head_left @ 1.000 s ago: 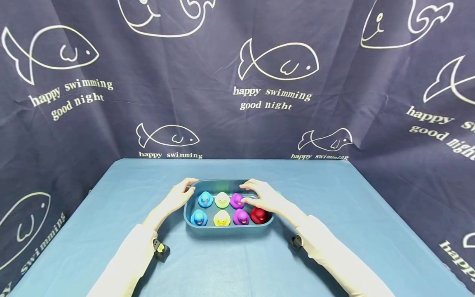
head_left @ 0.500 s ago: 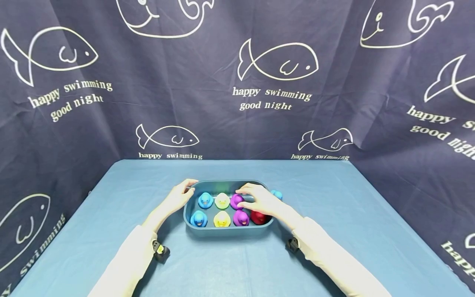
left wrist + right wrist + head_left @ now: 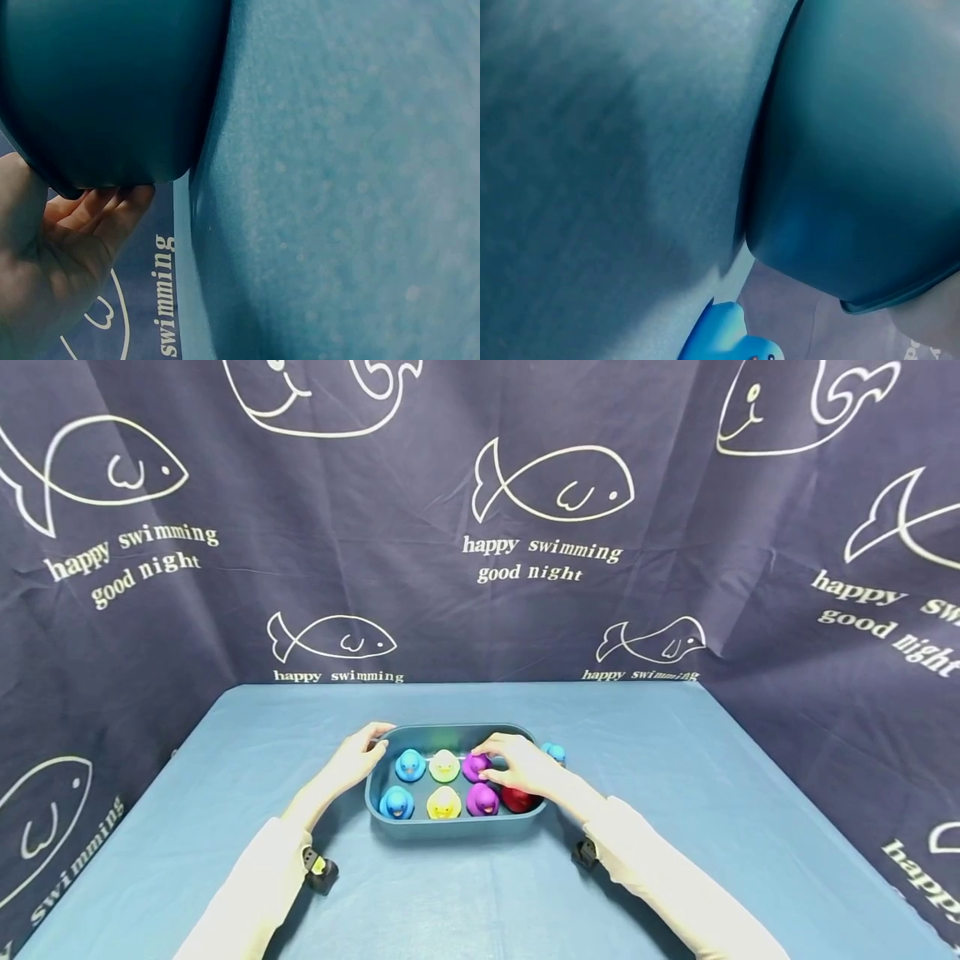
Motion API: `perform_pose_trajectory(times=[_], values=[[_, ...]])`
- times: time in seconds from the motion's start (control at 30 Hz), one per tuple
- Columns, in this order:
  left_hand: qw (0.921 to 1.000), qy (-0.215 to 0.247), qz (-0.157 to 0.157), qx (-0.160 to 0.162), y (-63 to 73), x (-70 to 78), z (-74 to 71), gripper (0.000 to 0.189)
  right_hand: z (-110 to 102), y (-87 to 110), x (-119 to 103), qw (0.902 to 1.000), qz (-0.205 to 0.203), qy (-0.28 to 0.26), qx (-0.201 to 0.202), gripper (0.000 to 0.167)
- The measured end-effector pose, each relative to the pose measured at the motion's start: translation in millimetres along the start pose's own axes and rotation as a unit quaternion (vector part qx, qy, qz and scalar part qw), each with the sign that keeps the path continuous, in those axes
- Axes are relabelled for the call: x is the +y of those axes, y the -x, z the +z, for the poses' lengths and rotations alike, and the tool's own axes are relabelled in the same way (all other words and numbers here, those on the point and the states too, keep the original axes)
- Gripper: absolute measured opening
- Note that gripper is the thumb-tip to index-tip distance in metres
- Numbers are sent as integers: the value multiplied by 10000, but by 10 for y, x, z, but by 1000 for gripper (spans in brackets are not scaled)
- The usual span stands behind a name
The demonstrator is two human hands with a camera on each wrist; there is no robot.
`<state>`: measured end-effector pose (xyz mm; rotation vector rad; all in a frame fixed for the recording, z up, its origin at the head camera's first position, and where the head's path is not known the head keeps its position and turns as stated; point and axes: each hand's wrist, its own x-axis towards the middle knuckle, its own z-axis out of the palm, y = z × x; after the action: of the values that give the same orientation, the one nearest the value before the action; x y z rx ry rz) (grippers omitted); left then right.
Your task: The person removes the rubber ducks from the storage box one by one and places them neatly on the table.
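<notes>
A dark teal bin (image 3: 450,829) holds rubber ducks in two rows. My left hand (image 3: 358,758) grips its left end, thumb at the rim; in the left wrist view, the fingers (image 3: 124,210) press the outer wall. My right hand (image 3: 521,764) reaches over the right end, its thumb and fingers on either side of the back purple duck (image 3: 472,767). Further ducks inside are two blue ones (image 3: 396,803), a pale yellow one (image 3: 444,767), a yellow one (image 3: 444,804), a front purple one (image 3: 482,800) and a red one (image 3: 517,800). The back right corner is hidden behind the right hand.
A blue duck (image 3: 554,752) stands on the table outside the bin, just beyond the right wrist; its head (image 3: 757,349) shows in the right wrist view. The blue cloth-covered table (image 3: 637,727) meets a dark curtain (image 3: 420,577) with white fish drawings.
My right hand has moved slightly left and down onto the back purple duck, uncovering the blue duck outside the bin. The left hand stays at the bin's end; the view has shifted slightly.
</notes>
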<state>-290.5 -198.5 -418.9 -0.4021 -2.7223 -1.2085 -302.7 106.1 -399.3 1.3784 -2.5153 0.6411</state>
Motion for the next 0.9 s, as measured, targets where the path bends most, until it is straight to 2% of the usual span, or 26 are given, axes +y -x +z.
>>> perform_pose_trajectory(times=[0.4,0.67,0.9], values=[[10000,-9,-69,-26,3,13,-4,34,-26,16,-37,9995,315,67,-43,31],[9999,64,-78,-35,15,21,-9,34,-25,24,-6,9997,228,41,54,29],[9999,45,-124,-12,5,-8,4,34,-43,15,1,9991,227,-259,260,31]])
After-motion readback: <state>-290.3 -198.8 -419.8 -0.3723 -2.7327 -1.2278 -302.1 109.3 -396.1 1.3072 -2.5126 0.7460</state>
